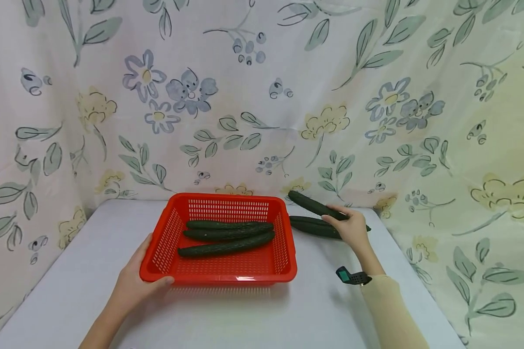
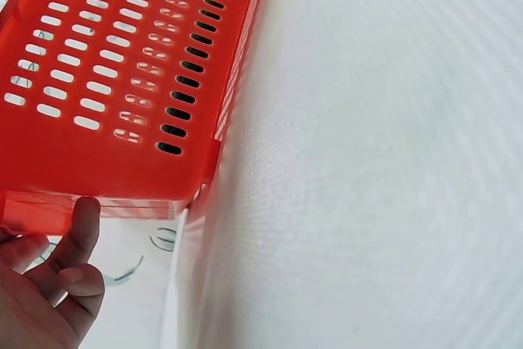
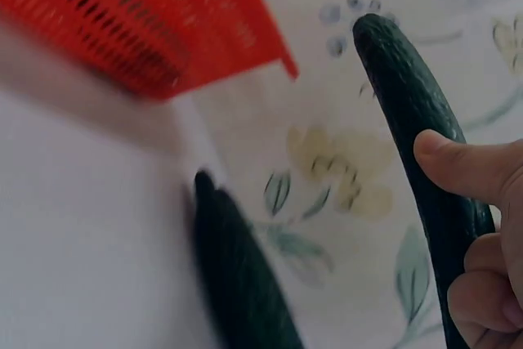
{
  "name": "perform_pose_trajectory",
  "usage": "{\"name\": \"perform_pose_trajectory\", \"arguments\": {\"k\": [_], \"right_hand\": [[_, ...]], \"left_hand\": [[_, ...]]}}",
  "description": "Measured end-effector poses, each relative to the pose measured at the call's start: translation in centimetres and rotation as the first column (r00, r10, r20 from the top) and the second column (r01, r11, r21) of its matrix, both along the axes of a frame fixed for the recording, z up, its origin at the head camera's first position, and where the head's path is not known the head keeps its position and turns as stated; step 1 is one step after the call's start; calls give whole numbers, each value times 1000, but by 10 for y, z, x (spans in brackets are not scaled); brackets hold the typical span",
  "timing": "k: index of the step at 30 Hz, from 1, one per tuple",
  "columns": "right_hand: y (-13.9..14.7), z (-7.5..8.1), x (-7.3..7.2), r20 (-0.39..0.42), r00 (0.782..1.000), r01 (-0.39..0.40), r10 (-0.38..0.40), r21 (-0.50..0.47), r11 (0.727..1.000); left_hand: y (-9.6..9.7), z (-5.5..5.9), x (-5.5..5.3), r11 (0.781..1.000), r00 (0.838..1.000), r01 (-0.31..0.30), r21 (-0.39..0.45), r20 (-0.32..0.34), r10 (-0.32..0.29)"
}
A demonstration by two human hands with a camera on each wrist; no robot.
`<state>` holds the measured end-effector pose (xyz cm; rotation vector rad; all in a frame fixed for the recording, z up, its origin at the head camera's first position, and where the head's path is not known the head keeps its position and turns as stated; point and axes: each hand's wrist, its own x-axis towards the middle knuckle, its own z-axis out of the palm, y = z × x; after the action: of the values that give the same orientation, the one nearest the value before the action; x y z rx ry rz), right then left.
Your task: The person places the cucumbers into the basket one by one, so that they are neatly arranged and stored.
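A red plastic basket [image 1: 262,278] with slotted walls stands on the table, and several dark green cucumbers [image 1: 227,246] lie inside it. My left hand [image 1: 133,286] holds the basket by its front left corner, thumb along the front rim; in the left wrist view its fingers [image 2: 84,230] meet the rim. My right hand [image 1: 353,230] grips one cucumber [image 1: 307,201], raised and tilted, right of the basket. The right wrist view shows thumb and curled fingers around this cucumber [image 3: 409,112]. Below it, more cucumbers [image 1: 312,229] lie side by side on the table, partly hidden by the hand.
The white table [image 1: 209,320] reaches back to a floral curtain [image 1: 244,97], which also hangs along both sides. A dark wrist device with a small screen [image 1: 352,277] sits at my right wrist, beside a pale yellow sleeve [image 1: 386,305].
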<state>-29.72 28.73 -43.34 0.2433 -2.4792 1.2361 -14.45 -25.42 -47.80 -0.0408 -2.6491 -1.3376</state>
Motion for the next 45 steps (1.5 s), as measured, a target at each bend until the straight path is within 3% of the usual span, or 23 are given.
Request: {"name": "perform_pose_trajectory", "arguments": {"k": [10, 16, 20, 27, 33, 45], "right_hand": [[-81, 56, 0, -21, 993, -118, 117, -22, 993], [-135, 75, 3, -7, 978, -210, 210, -53, 976], [-171, 79, 4, -6, 965, -264, 264, -33, 964], [-226, 65, 10, 55, 934, -356, 354, 19, 934], [-259, 45, 9, 157, 920, -374, 358, 92, 923], [-279, 17, -9, 243, 903, -399, 353, 175, 900]], "left_hand": [[-1, 0, -2, 1000, 1000, 2, 4, -3, -2], [-1, 0, -2, 1000, 1000, 6, 8, 2, -6], [-1, 0, -2, 1000, 1000, 8, 4, -11, -8], [1, -3, -1, 1000, 1000, 14, 10, -11, -14], [0, -5, 0, 1000, 1000, 10, 11, -8, -10], [-1, -3, 0, 1000, 1000, 2, 19, 5, -2]]}}
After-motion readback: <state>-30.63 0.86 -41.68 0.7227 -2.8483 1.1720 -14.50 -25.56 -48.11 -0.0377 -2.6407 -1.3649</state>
